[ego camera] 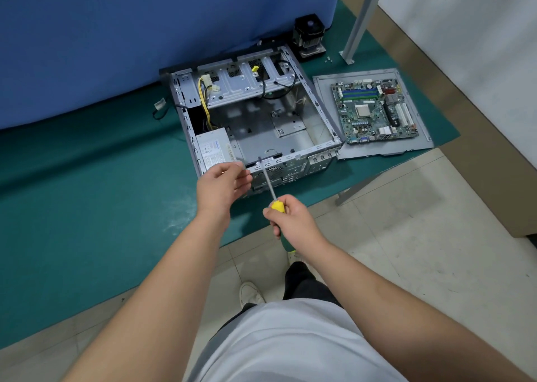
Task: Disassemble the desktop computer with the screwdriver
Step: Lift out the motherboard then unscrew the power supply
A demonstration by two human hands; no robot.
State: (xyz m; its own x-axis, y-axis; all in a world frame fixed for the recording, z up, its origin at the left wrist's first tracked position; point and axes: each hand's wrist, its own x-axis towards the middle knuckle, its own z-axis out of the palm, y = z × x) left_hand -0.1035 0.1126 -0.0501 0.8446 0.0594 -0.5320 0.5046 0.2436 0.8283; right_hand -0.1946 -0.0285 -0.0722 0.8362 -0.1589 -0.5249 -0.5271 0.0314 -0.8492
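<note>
screwdriver (271,191) in right hand (293,222), shaft toward case (290,164)

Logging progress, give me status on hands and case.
Right hand grips screwdriver, tip at case rear edge. Left hand beside shaft. Motherboard out.

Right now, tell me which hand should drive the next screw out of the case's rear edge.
Right. The right hand grips the screwdriver, tip at the case rear edge. The left hand holds no tool.
</note>
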